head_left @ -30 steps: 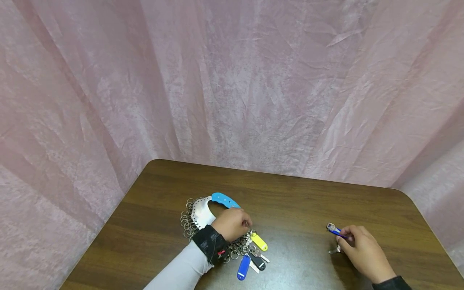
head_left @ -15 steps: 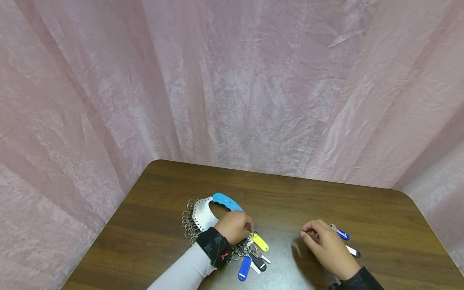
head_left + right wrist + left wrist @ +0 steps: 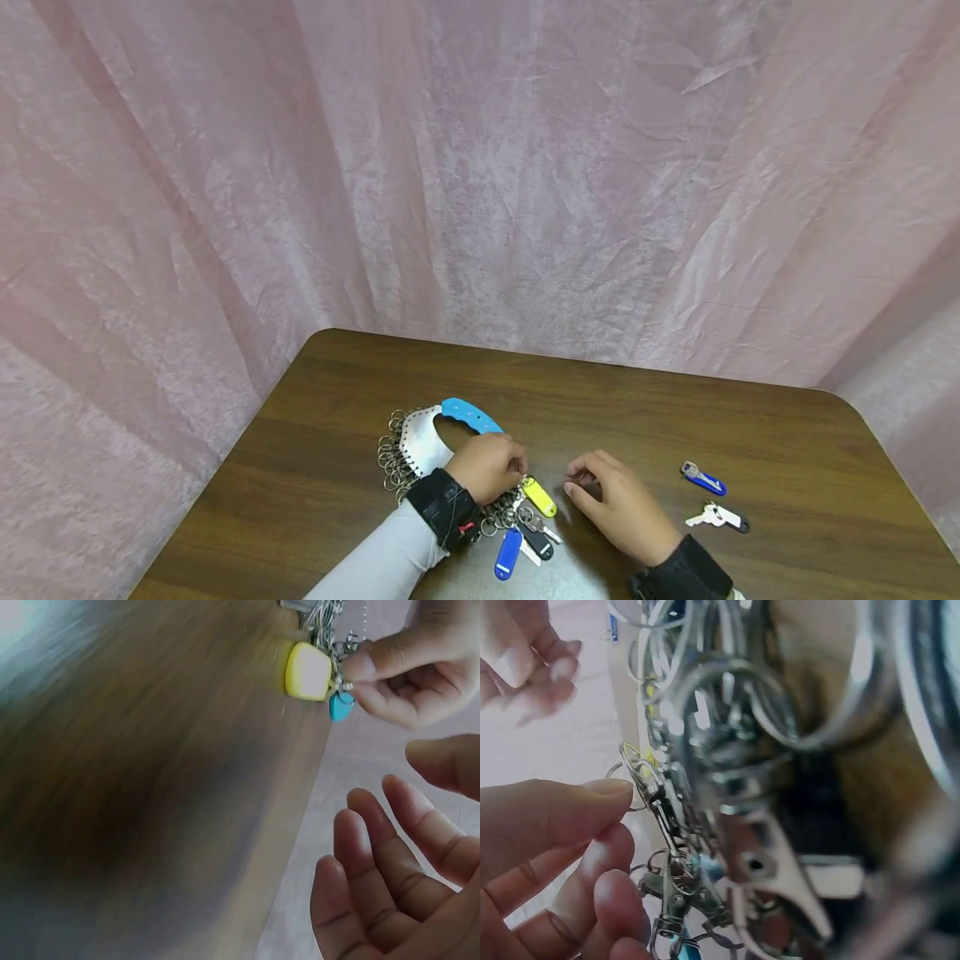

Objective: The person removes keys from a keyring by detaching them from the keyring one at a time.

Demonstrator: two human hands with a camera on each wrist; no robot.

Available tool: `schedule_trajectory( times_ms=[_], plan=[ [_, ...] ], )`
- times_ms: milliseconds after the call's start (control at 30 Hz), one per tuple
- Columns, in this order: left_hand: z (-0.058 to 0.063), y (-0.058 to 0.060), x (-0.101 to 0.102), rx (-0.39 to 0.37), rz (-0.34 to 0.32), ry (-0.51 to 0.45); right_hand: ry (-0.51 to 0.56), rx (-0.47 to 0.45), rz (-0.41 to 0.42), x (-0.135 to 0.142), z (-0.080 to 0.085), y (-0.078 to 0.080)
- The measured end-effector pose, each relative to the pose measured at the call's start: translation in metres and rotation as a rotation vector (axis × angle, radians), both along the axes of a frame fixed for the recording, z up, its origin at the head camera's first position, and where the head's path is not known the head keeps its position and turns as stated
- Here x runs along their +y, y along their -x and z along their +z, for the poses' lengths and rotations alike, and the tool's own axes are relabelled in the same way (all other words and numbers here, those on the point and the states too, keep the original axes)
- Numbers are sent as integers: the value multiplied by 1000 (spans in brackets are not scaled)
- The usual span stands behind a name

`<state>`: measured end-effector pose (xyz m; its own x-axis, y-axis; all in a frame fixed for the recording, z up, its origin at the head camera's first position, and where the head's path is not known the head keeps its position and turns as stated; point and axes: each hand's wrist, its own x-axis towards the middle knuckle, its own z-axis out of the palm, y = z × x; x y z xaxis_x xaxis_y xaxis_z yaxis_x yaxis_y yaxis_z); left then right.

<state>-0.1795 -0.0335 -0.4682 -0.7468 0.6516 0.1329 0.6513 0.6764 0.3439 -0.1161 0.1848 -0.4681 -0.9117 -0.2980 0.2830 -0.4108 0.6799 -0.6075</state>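
Note:
A large key ring holder, a metal plate [image 3: 422,443] with a bright blue handle [image 3: 471,415] and many small rings along its edge, lies on the table left of centre. My left hand [image 3: 487,468] is over its right side. Thumb and finger pinch a small split ring [image 3: 634,761] by a metal clasp. Yellow [image 3: 538,497], blue [image 3: 507,554] and black [image 3: 540,547] key tags hang there with keys. To the right, my right hand [image 3: 618,508] hovers with fingers loosely bent and nothing held.
On the right of the brown wooden table [image 3: 600,400] lie a blue key tag [image 3: 708,481] and, nearer, a black tag [image 3: 741,523] with silver keys [image 3: 708,515]. A pink curtain [image 3: 525,183] hangs behind the far edge.
My right hand let go of the blue key tag at the right and moved left toward the left hand. The left hand stayed almost in place.

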Motion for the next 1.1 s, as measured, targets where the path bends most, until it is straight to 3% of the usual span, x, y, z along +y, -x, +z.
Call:
schedule_trajectory(
  times_ms=[433,833,1100],
  plan=[
    [9,0,-2,-53,-40,-48,7,-112,97,-27,-12,12],
    [12,0,-4,-126,-35,-98,55,-214,184,-37,-12,23],
    [13,1,-3,-121,-36,-138,44,-247,182,-39,-13,27]
  ],
)
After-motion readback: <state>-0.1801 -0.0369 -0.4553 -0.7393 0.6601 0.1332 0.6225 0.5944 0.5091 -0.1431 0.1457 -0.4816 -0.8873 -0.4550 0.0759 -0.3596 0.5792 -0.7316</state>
